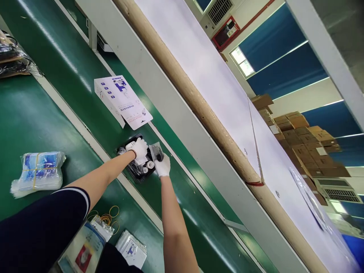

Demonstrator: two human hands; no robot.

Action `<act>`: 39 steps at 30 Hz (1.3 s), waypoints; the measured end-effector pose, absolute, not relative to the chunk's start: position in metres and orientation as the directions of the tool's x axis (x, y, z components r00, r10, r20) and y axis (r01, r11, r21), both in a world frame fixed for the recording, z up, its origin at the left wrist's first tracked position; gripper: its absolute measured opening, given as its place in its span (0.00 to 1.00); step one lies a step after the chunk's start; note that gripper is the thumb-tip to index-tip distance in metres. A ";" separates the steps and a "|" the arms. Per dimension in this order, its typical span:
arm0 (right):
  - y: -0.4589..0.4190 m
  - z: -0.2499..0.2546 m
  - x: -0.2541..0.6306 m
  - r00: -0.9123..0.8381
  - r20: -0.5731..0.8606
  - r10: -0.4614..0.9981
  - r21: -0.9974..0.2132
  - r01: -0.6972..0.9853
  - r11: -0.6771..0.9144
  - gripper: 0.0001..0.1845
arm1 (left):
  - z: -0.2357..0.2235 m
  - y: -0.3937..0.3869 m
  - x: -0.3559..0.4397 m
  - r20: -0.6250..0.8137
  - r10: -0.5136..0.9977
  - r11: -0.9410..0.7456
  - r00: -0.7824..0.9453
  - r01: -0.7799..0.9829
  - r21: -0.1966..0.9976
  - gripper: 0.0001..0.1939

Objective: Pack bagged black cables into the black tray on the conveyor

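Observation:
A black tray [137, 176] with white and dark parts in clear wrap lies on the green conveyor belt. My left hand [139, 147], in a white glove, rests curled on the parts at the tray's far end. My right hand [162, 166], also gloved, is closed on a small clear bag with a dark part [156, 151] at the tray's right edge. A white printed product box [122, 100] lies on the belt just beyond the tray.
A bundle of blue-printed plastic bags [38, 172] sits on the green table at left. Yellow rubber bands [109, 218] and leaflets [132, 250] lie near me. Wrapped dark items [13, 57] are at far left. Stacked cardboard boxes [301, 140] stand beyond the line.

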State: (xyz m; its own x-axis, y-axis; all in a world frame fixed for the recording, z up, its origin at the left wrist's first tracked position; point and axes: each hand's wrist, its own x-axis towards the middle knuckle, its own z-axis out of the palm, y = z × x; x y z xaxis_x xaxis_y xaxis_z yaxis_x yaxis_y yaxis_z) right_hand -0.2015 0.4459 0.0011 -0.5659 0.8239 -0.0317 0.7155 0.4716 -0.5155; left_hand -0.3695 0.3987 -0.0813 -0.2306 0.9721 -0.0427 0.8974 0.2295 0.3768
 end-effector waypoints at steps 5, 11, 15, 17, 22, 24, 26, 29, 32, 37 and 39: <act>0.463 -0.004 -0.260 -0.637 -0.279 0.719 -0.306 0.768 0.563 0.26 | -0.077 0.373 -0.354 0.006 0.965 0.236 -0.263 0.872 0.429 0.14; 0.464 -0.035 -0.259 -0.608 -0.375 0.700 -0.253 0.793 0.554 0.32 | -0.082 0.378 -0.341 -0.005 0.909 0.358 -0.416 0.775 0.521 0.12; 0.466 -0.052 -0.232 -0.564 -0.417 0.713 -0.215 0.823 0.526 0.40 | -0.078 0.385 -0.334 0.006 0.799 0.434 -0.601 0.584 0.686 0.16; 0.469 -0.058 -0.222 -0.527 -0.438 0.728 -0.169 0.844 0.509 0.45 | -0.067 0.383 -0.330 0.042 0.727 0.402 -0.685 0.475 0.783 0.17; 0.478 -0.062 -0.212 -0.482 -0.479 0.733 -0.170 0.871 0.462 0.51 | -0.033 0.327 -0.318 0.215 0.657 0.236 -0.723 0.468 0.852 0.19; 0.477 -0.057 -0.205 -0.474 -0.448 0.758 -0.252 0.881 0.401 0.49 | -0.031 0.274 -0.313 0.244 0.704 0.210 -0.667 0.524 0.826 0.19; 0.469 -0.050 -0.188 -0.440 -0.373 0.817 -0.320 0.888 0.332 0.45 | -0.038 0.206 -0.307 0.219 0.780 0.214 -0.586 0.579 0.786 0.20; 0.436 -0.041 -0.135 -0.337 -0.241 0.910 -0.374 0.898 0.233 0.39 | -0.061 0.092 -0.299 0.075 0.838 0.328 -0.540 0.609 0.722 0.22; 0.366 -0.040 -0.057 -0.166 -0.198 0.966 -0.400 0.913 0.074 0.36 | -0.084 -0.006 -0.290 -0.069 0.822 0.453 -0.566 0.575 0.681 0.24; 0.200 -0.062 0.052 0.258 -0.365 0.895 -0.308 0.873 -0.377 0.48 | -0.082 -0.069 -0.268 -0.175 0.833 0.492 -0.525 0.557 0.669 0.23; 0.148 -0.072 0.073 0.359 -0.427 0.830 -0.273 0.824 -0.497 0.61 | -0.068 -0.061 -0.258 -0.165 0.879 0.429 -0.447 0.591 0.684 0.22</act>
